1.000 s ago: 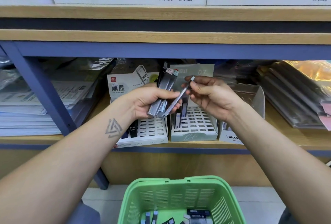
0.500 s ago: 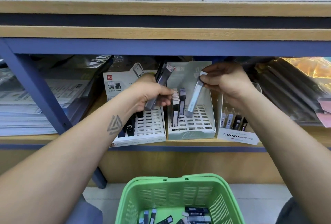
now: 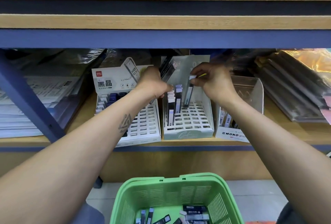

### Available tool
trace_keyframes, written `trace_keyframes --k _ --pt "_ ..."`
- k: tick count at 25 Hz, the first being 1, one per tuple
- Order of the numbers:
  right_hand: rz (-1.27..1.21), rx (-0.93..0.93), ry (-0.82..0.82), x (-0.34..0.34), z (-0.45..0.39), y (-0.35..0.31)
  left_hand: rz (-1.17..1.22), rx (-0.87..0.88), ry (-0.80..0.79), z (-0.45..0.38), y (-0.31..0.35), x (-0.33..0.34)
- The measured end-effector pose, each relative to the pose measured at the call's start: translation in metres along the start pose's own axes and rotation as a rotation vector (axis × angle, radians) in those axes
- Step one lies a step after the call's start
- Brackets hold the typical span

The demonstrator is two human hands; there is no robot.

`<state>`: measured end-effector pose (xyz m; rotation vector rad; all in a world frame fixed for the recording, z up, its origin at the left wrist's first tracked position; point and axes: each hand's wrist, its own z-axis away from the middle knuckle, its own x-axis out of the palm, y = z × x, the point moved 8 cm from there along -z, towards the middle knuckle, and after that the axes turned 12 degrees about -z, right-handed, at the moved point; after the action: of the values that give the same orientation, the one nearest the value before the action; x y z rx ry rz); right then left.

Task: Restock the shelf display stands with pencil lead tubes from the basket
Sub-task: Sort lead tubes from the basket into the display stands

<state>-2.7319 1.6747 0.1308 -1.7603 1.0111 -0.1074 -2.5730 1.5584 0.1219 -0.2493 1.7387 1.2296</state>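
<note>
On the shelf, the left hand (image 3: 154,84) grips a bundle of dark lead tubes (image 3: 168,69) beside the pale green slotted cardboard stand (image 3: 188,132), while the right hand (image 3: 213,82) fingers pinch the white cap of one grey tube (image 3: 188,96), upright with its foot at a back slot directly below.

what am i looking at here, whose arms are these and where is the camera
The camera sits on a person's head, looking forward and down, so the two bare arms are their own. No machine is involved. The right hand pinches the top of one pencil lead tube, standing it in the grid of the middle display stand. The left hand grips a bundle of tubes. A white stand and a Mono stand flank it on the wooden shelf. Below, a green basket holds more tubes.
</note>
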Motion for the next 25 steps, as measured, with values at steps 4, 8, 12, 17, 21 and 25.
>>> trace_keyframes --k 4,8,12,17,21,25 --pt "-0.011 0.022 -0.05 0.004 0.001 -0.001 0.018 -0.007 -0.018 -0.001 -0.002 0.003" --pt "-0.013 0.049 -0.084 0.007 0.001 0.001 0.037 -0.033 -0.029 0.0 -0.005 0.004" --pt "0.052 0.06 -0.093 0.018 0.002 0.01 0.046 -0.054 -0.043 0.001 -0.006 0.005" --pt "0.118 0.027 -0.096 0.024 0.004 0.011 0.066 -0.054 -0.054 0.0 -0.007 0.007" --pt "0.231 -0.017 -0.135 0.025 0.003 0.008 0.079 -0.05 -0.058 -0.002 -0.009 0.009" --pt "0.221 -0.011 -0.153 0.025 0.009 0.01 0.123 -0.039 -0.036 -0.004 -0.011 0.006"
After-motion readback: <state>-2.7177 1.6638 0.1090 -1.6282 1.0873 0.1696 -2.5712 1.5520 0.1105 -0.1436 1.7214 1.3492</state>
